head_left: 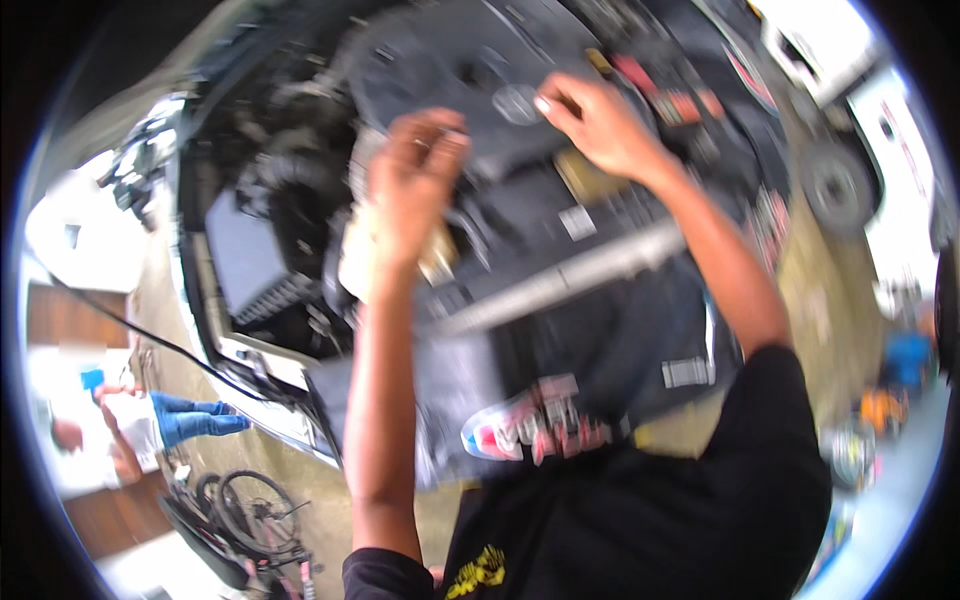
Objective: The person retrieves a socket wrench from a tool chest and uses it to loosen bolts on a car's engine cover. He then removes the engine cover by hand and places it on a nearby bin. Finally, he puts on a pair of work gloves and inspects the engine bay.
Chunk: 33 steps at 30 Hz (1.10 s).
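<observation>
I lean over an open car engine bay, where a dark grey plastic engine cover (430,70) carries a round emblem. My left hand (415,180) is raised at the cover's lower left, above a pale container (355,250), with its fingers curled in and blurred. My right hand (595,130) is over the cover just right of the emblem, thumb and fingers drawn together; whether anything small is between them is unclear. A yellowish part (572,188) sits below it. A dark protective mat (660,320) with a logo drapes over the car's front edge beneath my arms.
A black box (240,260) fills the bay's left side, with a cable running off the car. At far left another person (130,425) stands near bicycles (255,505). A wheel (830,190), white vehicle parts and blue and orange items (880,410) are at the right.
</observation>
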Each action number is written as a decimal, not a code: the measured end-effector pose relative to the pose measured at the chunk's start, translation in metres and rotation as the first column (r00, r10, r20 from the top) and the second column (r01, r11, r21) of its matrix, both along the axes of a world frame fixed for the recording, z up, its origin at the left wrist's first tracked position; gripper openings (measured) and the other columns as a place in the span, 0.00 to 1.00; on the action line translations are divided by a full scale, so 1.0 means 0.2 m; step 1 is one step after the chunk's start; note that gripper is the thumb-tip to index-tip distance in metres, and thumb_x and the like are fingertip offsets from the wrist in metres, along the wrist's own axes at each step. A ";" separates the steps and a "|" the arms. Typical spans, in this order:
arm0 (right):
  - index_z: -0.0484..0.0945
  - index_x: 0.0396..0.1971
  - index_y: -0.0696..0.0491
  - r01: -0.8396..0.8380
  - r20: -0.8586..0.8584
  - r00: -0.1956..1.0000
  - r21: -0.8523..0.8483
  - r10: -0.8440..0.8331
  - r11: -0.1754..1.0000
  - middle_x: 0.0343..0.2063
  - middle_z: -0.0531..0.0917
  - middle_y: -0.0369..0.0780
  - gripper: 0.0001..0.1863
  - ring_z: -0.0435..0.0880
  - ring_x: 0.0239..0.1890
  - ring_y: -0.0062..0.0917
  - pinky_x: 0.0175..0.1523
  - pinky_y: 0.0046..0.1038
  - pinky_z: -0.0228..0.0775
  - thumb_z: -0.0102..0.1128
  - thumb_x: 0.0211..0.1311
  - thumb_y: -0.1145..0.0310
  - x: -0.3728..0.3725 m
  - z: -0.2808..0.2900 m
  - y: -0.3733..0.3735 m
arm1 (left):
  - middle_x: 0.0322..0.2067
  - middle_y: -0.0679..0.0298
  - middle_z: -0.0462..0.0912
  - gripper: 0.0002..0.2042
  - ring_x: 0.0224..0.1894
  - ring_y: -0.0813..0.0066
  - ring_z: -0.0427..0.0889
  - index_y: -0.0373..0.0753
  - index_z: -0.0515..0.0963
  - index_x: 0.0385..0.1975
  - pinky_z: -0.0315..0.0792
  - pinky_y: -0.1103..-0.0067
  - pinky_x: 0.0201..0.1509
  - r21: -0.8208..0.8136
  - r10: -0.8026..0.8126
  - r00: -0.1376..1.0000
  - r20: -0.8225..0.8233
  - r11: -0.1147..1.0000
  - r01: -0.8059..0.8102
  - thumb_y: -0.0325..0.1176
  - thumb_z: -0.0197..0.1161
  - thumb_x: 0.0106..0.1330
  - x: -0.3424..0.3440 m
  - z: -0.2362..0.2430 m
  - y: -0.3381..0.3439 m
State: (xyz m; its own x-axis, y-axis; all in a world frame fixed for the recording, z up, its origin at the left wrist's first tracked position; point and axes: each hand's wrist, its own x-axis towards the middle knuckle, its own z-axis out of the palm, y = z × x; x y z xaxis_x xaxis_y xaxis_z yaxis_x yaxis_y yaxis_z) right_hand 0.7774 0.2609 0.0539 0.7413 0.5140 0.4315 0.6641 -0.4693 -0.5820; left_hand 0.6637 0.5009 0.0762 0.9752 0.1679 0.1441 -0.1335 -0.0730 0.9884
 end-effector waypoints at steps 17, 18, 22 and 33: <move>0.80 0.52 0.54 0.726 -0.167 0.658 -0.119 -0.734 0.678 0.39 0.88 0.53 0.15 0.88 0.45 0.48 0.49 0.43 0.78 0.62 0.71 0.62 -1.74 -0.27 -0.62 | 0.55 0.60 0.82 0.18 0.59 0.53 0.77 0.42 0.80 0.53 0.71 0.65 0.64 0.620 -0.295 0.923 0.245 0.780 0.085 0.34 0.71 0.63 -1.18 -0.55 -0.78; 0.79 0.52 0.56 0.729 -0.138 0.651 -0.158 -0.746 0.666 0.38 0.87 0.54 0.17 0.87 0.45 0.49 0.50 0.43 0.78 0.62 0.70 0.61 -1.75 -0.31 -0.64 | 0.54 0.56 0.81 0.19 0.57 0.50 0.79 0.40 0.80 0.53 0.72 0.63 0.62 0.598 -0.187 0.957 0.223 0.801 0.017 0.33 0.70 0.62 -1.20 -0.55 -0.79; 0.76 0.54 0.67 0.661 -0.091 0.734 -0.134 -0.673 0.738 0.35 0.87 0.57 0.25 0.89 0.38 0.46 0.44 0.41 0.80 0.66 0.68 0.61 -1.73 -0.60 -0.63 | 0.51 0.48 0.81 0.18 0.54 0.47 0.81 0.35 0.79 0.52 0.75 0.61 0.60 0.725 -0.062 0.998 -0.029 0.685 0.064 0.25 0.65 0.60 -1.20 -0.68 -0.80; 0.65 0.67 0.63 0.245 -0.612 0.789 0.386 0.048 0.890 0.29 0.79 0.37 0.31 0.80 0.24 0.15 0.25 0.21 0.74 0.63 0.65 0.81 -1.91 -0.32 0.01 | 0.42 0.52 0.82 0.12 0.46 0.51 0.83 0.36 0.81 0.50 0.78 0.63 0.49 0.577 0.552 0.821 0.144 0.627 -0.523 0.24 0.61 0.68 -1.86 -0.41 -0.48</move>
State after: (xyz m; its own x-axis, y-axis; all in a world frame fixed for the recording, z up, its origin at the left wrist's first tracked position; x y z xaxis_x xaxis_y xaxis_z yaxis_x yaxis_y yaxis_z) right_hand 0.3961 0.2626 -0.0102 0.9539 0.2970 0.0420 0.0813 -0.1212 -0.9893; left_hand 0.2926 0.4055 -0.0048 0.7456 0.5650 0.3534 0.1541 -0.6621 0.7334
